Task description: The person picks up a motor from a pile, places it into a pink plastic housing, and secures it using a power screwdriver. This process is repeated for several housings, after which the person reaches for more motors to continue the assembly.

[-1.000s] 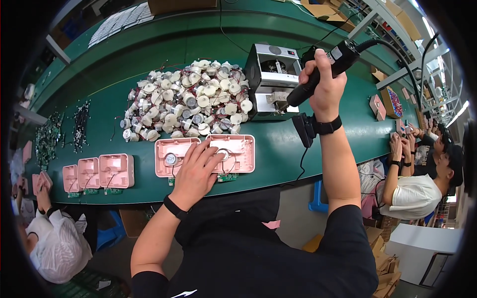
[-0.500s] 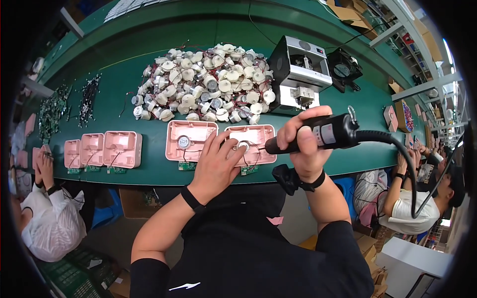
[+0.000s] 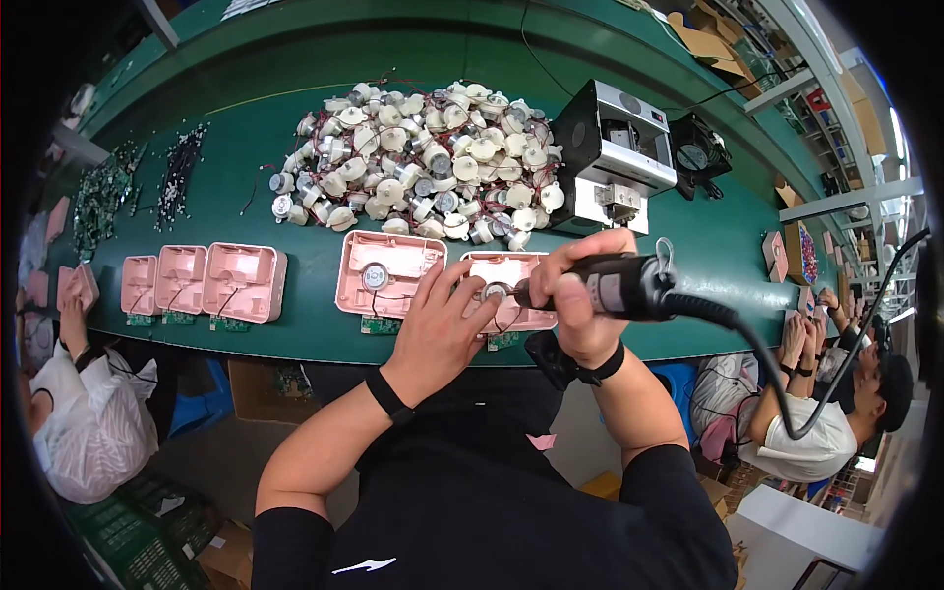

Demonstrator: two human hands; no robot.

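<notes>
My right hand (image 3: 587, 320) is wrapped round a black electric screwdriver (image 3: 629, 285) with a thick cord, held nearly level. Its tip points left into a pink plastic housing (image 3: 506, 264), close beside a round silver part (image 3: 495, 293) there. From the left, my left hand (image 3: 433, 334) reaches over that housing, fingers stretched out and fingertips at the round part. Exactly what the screwdriver tip touches is too small to tell. Just left sits another pink housing (image 3: 346, 280) with a similar round silver part (image 3: 375, 276) and a wired green circuit board (image 3: 382, 325) at its near edge.
Behind the housings lies a big heap of small whitish motors (image 3: 423, 162) with red wires. A silver-black machine (image 3: 624, 147) and a black fan (image 3: 700, 155) stand right of it. Several pink housings (image 3: 246, 280) line up at left. Co-workers sit on both sides.
The whole view has shifted slightly. The screwdriver has moved left, its tip nearer the round part in the right housing. My left hand keeps its place over that housing.
</notes>
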